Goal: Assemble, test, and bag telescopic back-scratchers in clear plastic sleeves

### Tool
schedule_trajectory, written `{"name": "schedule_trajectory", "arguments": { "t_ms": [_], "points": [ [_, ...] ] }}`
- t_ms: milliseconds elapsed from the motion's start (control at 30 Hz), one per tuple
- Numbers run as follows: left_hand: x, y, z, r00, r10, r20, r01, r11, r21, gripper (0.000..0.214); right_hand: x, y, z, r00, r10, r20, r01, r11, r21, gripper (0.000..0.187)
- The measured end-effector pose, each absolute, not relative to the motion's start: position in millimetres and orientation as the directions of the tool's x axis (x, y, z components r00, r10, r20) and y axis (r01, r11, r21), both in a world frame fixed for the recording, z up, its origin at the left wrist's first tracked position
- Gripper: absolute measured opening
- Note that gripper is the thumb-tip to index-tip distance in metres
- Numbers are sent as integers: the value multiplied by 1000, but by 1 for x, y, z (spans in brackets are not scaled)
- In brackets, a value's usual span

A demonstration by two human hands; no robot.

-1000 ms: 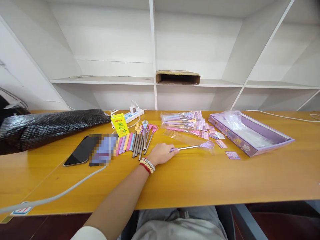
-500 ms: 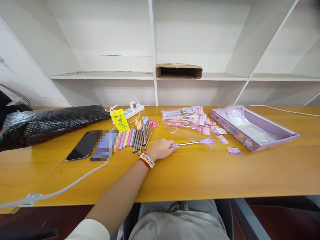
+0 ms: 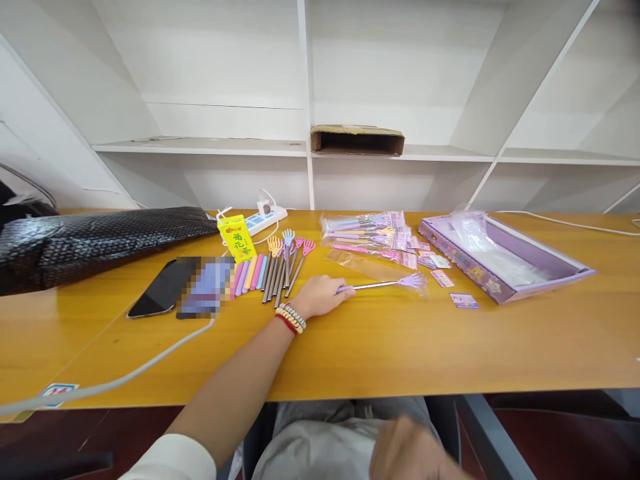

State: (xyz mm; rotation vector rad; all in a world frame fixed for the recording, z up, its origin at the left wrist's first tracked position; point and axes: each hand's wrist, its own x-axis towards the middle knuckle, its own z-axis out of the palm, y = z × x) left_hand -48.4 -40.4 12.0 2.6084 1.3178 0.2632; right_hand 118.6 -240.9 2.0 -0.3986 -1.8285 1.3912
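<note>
My left hand (image 3: 323, 297) is closed round the purple handle end of a back scratcher (image 3: 377, 286). Its metal rod points right, and its purple claw rests on or by a clear plastic bag. At the bottom edge, over my lap, my right hand (image 3: 413, 450) is smeared by motion, so its fingers do not show clearly. Left of my left hand lie back scratcher rods (image 3: 274, 273) with coloured claws, and coloured handles (image 3: 249, 275) beside them. Beyond the held one are several bagged back scratchers (image 3: 363, 230) and small printed cards (image 3: 443, 278).
A purple open box (image 3: 505, 293) with clear plastic bags inside sits at the right. To the left are two phones (image 3: 160, 290), a yellow tea packet (image 3: 238, 240), a power strip (image 3: 267, 219) and a black wrapped bundle (image 3: 100, 247). A white cable (image 3: 150, 363) crosses the front left.
My right hand has come into view at the bottom edge. My left hand keeps its hold on the back scratcher, nearly unmoved. The view has shifted slightly.
</note>
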Motion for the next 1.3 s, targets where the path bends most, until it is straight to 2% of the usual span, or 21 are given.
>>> {"name": "schedule_trajectory", "arguments": {
  "t_ms": [33, 100, 133, 200, 300, 367, 433, 500, 567, 633, 700, 800, 967, 1100, 1200, 1300],
  "points": [
    [-48, -40, 12, 587, 807, 68, 769, -581, 268, 56, 123, -226, 5, -620, 661, 423, -215, 375, -902, 55],
    [-48, -40, 12, 586, 806, 82, 765, -583, 273, 56, 135, -192, 17, -457, 765, 453, 59, 535, -843, 46],
    [-48, -40, 12, 581, 809, 94, 765, -582, 276, 56, 143, -172, 25, -423, 752, 506, 209, 624, -753, 43],
    [-48, -40, 13, 560, 820, 117, 772, -568, 286, 54, 158, -130, 41, -388, 711, 587, 484, 699, -527, 38],
    [-50, -40, 15, 511, 847, 147, 792, -530, 304, 50, 183, -70, 52, -299, 677, 673, 722, 621, -304, 25],
    [-53, -39, 17, 460, 869, 180, 812, -494, 311, 49, 198, -39, 47, -208, 651, 730, 798, 544, -258, 20],
    [-56, -37, 18, 412, 885, 216, 827, -463, 319, 49, 211, -20, 35, -85, 616, 783, 836, 472, -280, 18],
    [-58, -34, 18, 389, 889, 241, 830, -452, 326, 48, 222, -13, 20, 48, 635, 771, 810, 427, -402, 17],
    [-59, -32, 17, 388, 887, 252, 827, -455, 331, 46, 229, -12, 8, 156, 711, 686, 704, 407, -581, 21],
    [-59, -30, 16, 399, 880, 259, 819, -468, 331, 44, 232, -13, -1, 186, 789, 586, 565, 402, -720, 27],
    [-58, -29, 16, 419, 868, 266, 809, -490, 325, 42, 232, -14, -5, 166, 839, 518, 458, 400, -794, 32],
    [-59, -28, 16, 465, 842, 273, 792, -533, 298, 37, 228, -13, -7, 135, 891, 433, 383, 356, -852, 36],
    [-62, -26, 19, 514, 820, 250, 779, -569, 264, 30, 224, -14, -6, 84, 932, 354, 361, 303, -882, 37],
    [-63, -24, 19, 344, 875, 341, 858, -441, 264, 39, 222, -15, -4, 54, 942, 330, 333, 295, -896, 31],
    [-66, -21, 19, 205, 896, 394, 907, -325, 267, 49, 222, -14, -5, 105, 931, 350, 290, 308, -906, 29],
    [-68, -18, 20, 146, 908, 392, 925, -266, 273, 55, 224, -12, -7, 154, 931, 331, 202, 299, -933, 28]
  ]
}}
